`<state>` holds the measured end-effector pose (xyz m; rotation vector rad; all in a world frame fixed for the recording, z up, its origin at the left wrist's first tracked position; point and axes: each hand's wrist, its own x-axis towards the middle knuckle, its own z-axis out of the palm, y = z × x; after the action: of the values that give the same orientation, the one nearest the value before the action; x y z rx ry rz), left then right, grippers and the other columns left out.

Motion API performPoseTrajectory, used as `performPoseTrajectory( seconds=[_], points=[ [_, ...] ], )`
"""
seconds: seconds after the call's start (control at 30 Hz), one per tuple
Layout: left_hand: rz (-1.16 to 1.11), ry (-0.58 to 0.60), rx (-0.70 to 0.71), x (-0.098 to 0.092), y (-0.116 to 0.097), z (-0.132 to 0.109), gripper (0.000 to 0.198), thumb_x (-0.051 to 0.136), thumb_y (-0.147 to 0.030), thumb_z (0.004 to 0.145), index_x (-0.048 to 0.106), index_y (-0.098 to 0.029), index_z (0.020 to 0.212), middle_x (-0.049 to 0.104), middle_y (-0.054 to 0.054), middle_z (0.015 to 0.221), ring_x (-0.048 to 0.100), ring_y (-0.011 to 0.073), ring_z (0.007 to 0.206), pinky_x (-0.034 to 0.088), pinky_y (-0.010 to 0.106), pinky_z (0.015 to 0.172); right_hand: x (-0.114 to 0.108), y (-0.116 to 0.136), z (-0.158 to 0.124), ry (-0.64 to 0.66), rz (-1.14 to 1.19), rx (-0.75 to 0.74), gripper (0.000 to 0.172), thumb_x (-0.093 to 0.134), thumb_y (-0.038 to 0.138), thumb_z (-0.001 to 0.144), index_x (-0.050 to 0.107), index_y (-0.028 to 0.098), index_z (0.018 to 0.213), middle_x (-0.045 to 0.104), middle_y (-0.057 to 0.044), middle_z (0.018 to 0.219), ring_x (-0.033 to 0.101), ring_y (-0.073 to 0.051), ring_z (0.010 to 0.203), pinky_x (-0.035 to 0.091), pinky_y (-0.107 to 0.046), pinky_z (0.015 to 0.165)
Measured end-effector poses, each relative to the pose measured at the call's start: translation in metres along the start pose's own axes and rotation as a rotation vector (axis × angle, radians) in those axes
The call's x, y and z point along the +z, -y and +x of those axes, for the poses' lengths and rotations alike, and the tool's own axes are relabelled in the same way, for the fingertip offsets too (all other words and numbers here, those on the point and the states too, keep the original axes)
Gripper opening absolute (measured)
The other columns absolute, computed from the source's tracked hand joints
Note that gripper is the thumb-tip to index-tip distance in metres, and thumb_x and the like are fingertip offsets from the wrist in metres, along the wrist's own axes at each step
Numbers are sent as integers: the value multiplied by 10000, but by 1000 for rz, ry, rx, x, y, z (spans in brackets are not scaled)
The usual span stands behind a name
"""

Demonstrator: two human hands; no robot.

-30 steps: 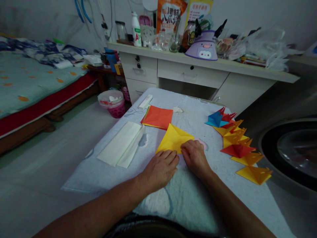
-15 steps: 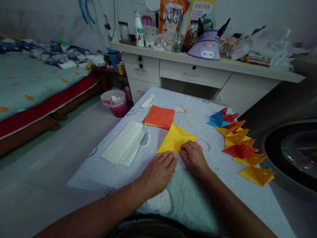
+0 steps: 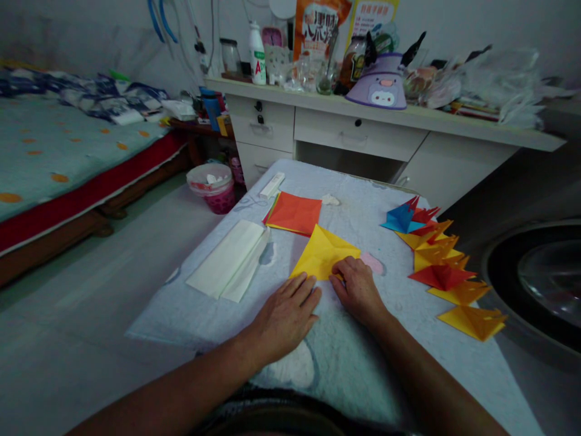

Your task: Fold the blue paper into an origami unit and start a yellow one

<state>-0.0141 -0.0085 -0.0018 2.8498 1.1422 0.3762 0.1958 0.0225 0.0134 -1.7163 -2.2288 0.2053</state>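
Observation:
A creased sheet of yellow origami paper (image 3: pixel 324 249) lies on the cloth-covered table in front of me. My left hand (image 3: pixel 288 315) rests flat, fingers stretched out, with the fingertips at the paper's near left edge. At its near right edge my right hand (image 3: pixel 358 289) has curled fingers and thumb closed on the paper; the fingers hide that corner. Just beyond is a stack of square paper (image 3: pixel 295 212), orange on top, close to the yellow sheet's far corner.
Along the table's right side stands a row of folded paper figures (image 3: pixel 442 277) in yellow, red and blue. Folded white paper (image 3: pixel 229 260) lies to the left, near a small white box (image 3: pixel 272 184). A cluttered white desk (image 3: pixel 327 130) stands behind; a pink bin (image 3: pixel 213 188) is on the floor.
My left hand has shifted slightly left and its fingers have spread a little along the paper's edge. The right hand keeps its hold; the view has moved slightly.

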Motion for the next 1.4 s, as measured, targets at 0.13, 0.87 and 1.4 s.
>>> performPoseTrajectory(
  seconds=[0.13, 0.87, 1.4],
  points=[
    [-8, -1, -38, -3, 3, -6, 503, 549, -416, 922, 468, -158, 1347, 486, 121, 1449, 421, 260, 1361, 337, 407, 1141, 2, -1, 0, -10, 3, 14, 114, 549, 259, 883, 630, 181, 902, 620, -69, 911, 528, -222, 864, 326, -334, 753],
    [55, 72, -120, -21, -16, 29, 502, 644, -457, 854, 539, -152, 1239, 591, 97, 1120, 501, 279, 1065, 415, 433, 938, 9, -3, -4, -151, -182, 239, 679, 565, 571, 819, 446, 108, 1301, 551, -176, 1153, 485, -333, 1033, 357, -446, 868],
    [43, 93, -103, -21, -17, 39, 501, 639, -457, 853, 518, -217, 1276, 588, 81, 1098, 514, 278, 1032, 441, 427, 881, 0, -44, -9, -62, -107, 360, 902, 614, 522, 785, 182, 222, 1518, 434, -182, 1409, 416, -382, 1272, 300, -542, 1009]
  ],
)
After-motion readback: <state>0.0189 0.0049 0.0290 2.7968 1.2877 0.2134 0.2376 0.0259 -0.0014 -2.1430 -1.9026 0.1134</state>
